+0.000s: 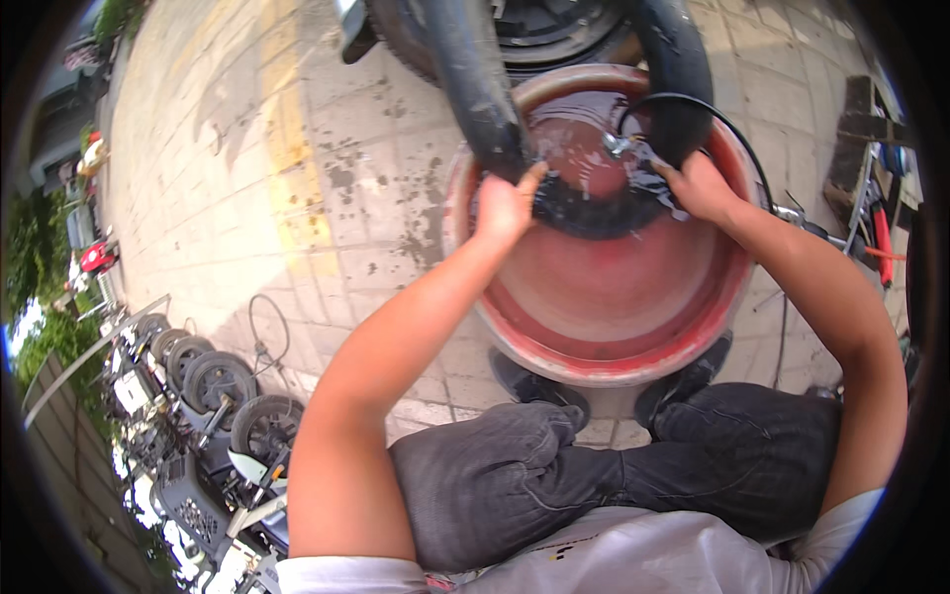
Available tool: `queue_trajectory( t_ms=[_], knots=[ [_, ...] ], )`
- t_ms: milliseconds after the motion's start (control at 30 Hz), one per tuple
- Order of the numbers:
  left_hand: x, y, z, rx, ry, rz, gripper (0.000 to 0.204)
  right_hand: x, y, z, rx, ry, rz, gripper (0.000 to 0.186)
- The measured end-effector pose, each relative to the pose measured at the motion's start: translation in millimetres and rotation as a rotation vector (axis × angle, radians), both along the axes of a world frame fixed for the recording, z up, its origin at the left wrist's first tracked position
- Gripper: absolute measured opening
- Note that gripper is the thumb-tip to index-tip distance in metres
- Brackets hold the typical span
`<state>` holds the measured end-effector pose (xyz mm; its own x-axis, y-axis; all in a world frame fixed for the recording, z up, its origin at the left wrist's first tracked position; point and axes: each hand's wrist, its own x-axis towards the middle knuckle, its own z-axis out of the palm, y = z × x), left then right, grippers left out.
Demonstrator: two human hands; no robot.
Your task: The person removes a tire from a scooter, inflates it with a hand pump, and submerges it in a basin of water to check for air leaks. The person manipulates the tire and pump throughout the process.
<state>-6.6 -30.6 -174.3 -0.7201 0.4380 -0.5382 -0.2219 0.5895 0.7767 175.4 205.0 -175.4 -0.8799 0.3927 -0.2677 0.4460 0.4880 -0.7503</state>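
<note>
My left hand (510, 203) is closed around a black inflated inner tube (465, 74) on the left side of a round red basin (594, 369). On the tube's right side, my right hand (698, 188) grips it too. Between my hands the curved bottom of the tube lies in the water in the basin, with ripples around it. A small metal fitting (615, 144) near my right hand has a thin black hose (717, 114) arching from it over the rim. Behind the tube's upper parts is a vehicle wheel (524, 35).
Tiled paving (376, 247) with wet spots surrounds the basin. At lower left stand scooters with a row of loose wheels (218, 386), near a looped cable (272, 327). Tools and red-handled implements (881, 238) lie at the right. My shoes (524, 381) are at the basin's near side.
</note>
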Motion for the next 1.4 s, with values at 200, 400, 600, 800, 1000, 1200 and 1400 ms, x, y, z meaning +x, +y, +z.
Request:
queue_trajectory(
  t_ms=[200,400,600,800,1000,1200,1400],
  knots=[
    [0.3,-1.0,-10.0,0.102,0.119,-0.129,0.039,24.3,13.8,-50.2,-0.121,-0.042,-0.023,0.052],
    [6.8,-3.6,-17.7,0.150,0.186,-0.075,0.047,18.4,11.7,-33.9,-0.091,-0.083,0.027,0.048],
    [4.1,-0.4,-16.4,0.098,0.160,-0.117,0.047,17.6,15.7,-33.1,-0.146,-0.081,-0.003,0.047],
    [4.4,3.6,-6.6,0.147,0.139,-0.120,0.045,18.1,12.4,-25.4,-0.128,-0.039,-0.024,0.044],
    [5.2,-0.7,-16.4,0.170,0.204,-0.121,0.043,17.1,12.0,-33.1,-0.133,-0.041,-0.025,0.048],
    [6.4,-1.7,-22.4,0.197,0.225,-0.109,0.040,16.9,8.7,-32.5,-0.050,-0.105,-0.019,0.051],
    [6.6,3.2,-11.6,0.201,0.146,-0.040,0.042,15.8,10.4,-30.5,-0.083,0.006,-0.006,0.046]
  ],
)
